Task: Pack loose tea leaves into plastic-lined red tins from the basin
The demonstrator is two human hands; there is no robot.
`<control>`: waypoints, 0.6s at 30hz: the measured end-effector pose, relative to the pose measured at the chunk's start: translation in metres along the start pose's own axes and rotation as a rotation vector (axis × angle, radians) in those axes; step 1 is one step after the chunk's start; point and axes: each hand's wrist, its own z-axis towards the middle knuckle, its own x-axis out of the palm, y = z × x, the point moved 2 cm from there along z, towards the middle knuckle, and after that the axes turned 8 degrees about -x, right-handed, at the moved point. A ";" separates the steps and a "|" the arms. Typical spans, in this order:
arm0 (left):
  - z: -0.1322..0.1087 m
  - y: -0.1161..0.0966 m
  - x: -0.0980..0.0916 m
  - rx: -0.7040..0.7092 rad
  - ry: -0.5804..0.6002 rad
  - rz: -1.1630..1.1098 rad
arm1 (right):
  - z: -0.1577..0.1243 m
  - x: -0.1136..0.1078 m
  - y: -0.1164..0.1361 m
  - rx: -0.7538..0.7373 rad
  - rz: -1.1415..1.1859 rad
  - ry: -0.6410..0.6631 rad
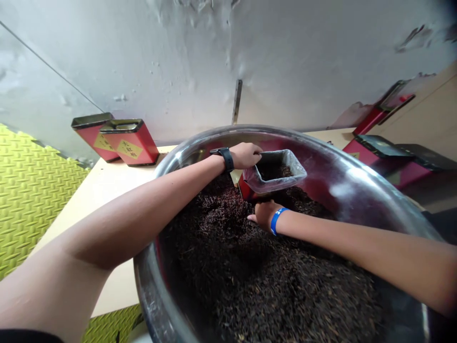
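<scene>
A red tea tin (246,189) with a clear plastic liner (298,164) folded over its rim is tilted inside a large metal basin (166,164). Dark leaves show within its mouth. My left hand (244,156), below a black watch, is closed on the tin's left rim and liner. Beneath the tin, my right hand (264,214), with a blue wristband, is curled against its lower side; some of its fingers are hidden. Loose dark tea leaves (285,286) fill much of the basin under both hands.
Two red tins (134,145) with yellow labels stand at left on a pale table (117,183). More red tins (374,155) are to the right, beyond the basin's rim. A grey wall (178,62) rises behind; yellow-green matting (32,190) covers the floor.
</scene>
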 end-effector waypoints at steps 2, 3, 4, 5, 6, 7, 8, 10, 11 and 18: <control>0.000 0.001 0.000 -0.007 -0.006 0.002 | 0.001 0.009 0.002 0.072 -0.008 -0.030; 0.000 0.002 -0.001 -0.012 -0.011 0.005 | 0.001 0.014 0.003 0.086 0.003 -0.047; 0.001 0.002 0.000 -0.016 -0.017 0.009 | 0.001 0.019 0.005 0.089 0.018 -0.065; 0.001 0.003 0.000 -0.019 -0.023 0.013 | 0.001 0.023 0.008 0.084 0.037 -0.082; 0.001 0.003 0.000 -0.019 -0.028 0.015 | 0.000 0.028 0.010 0.069 0.056 -0.099; 0.002 0.003 0.000 -0.022 -0.035 0.015 | 0.001 0.033 0.013 0.050 0.064 -0.110; 0.002 0.003 0.000 -0.026 -0.041 0.012 | 0.001 0.037 0.016 0.021 0.083 -0.129; 0.001 0.002 0.001 -0.033 -0.050 0.004 | 0.003 0.041 0.021 -0.066 0.251 -0.197; 0.001 0.002 0.002 -0.036 -0.052 0.001 | 0.005 0.042 0.023 -0.114 0.378 -0.231; 0.003 0.003 0.005 -0.033 -0.061 0.000 | 0.020 0.029 0.024 -0.134 0.904 -0.239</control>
